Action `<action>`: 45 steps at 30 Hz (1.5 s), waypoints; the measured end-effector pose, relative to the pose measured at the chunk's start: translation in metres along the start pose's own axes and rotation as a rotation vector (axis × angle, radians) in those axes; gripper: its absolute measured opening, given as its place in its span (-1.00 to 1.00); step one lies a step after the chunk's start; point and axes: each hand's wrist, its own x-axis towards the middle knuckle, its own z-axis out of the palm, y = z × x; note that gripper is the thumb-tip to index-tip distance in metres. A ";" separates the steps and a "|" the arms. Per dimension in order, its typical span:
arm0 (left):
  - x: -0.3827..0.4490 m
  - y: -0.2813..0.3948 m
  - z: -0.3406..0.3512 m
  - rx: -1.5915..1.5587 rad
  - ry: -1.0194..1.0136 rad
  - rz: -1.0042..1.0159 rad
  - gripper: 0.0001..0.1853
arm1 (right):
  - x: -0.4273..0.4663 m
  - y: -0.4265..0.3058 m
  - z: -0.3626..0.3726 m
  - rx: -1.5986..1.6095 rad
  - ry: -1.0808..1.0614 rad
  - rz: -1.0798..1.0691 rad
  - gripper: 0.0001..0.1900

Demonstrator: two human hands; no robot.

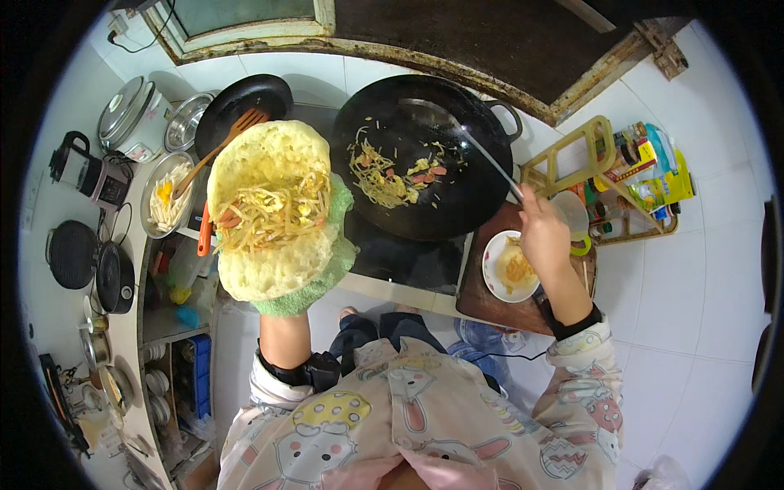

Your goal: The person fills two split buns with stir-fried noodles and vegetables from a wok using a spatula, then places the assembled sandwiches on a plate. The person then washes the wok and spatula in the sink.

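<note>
A split flatbread (pixel 272 275) lies opened out over a green cloth (pixel 343 245), with shredded vegetable, egg and sausage filling (pixel 275 211) across its middle. My left hand holds it up from beneath; cloth and bread hide the fingers, and only the wrist shows. My right hand (pixel 545 233) grips the handle of a metal spatula (pixel 490 162), whose blade rests inside a black wok (pixel 429 214). More of the same filling (pixel 383 177) lies in the wok's left and middle parts. Below my right hand, a white bowl (pixel 490 275) with some food stands on a brown board (pixel 484 306).
Behind the bread are a black pan (pixel 263 89) and a wooden slotted turner (pixel 211 156), its end in a metal bowl (pixel 147 217) with pale strips and yolk. A rice cooker (pixel 125 119) stands at left. A rack (pixel 533 174) of seasonings is at right. An induction cooktop (pixel 398 263) lies below the wok.
</note>
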 end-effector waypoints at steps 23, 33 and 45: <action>-0.023 0.009 0.015 0.027 -0.072 0.044 -0.32 | 0.144 -0.012 -0.064 0.106 -0.204 -0.242 -0.68; -0.018 0.006 0.008 -0.003 0.018 0.017 -0.31 | 0.019 0.013 -0.138 -0.235 0.170 -0.450 -0.68; -0.016 -0.006 0.008 0.011 -0.104 -0.026 -0.28 | 0.015 -0.029 -0.111 -0.185 0.049 -0.339 -0.68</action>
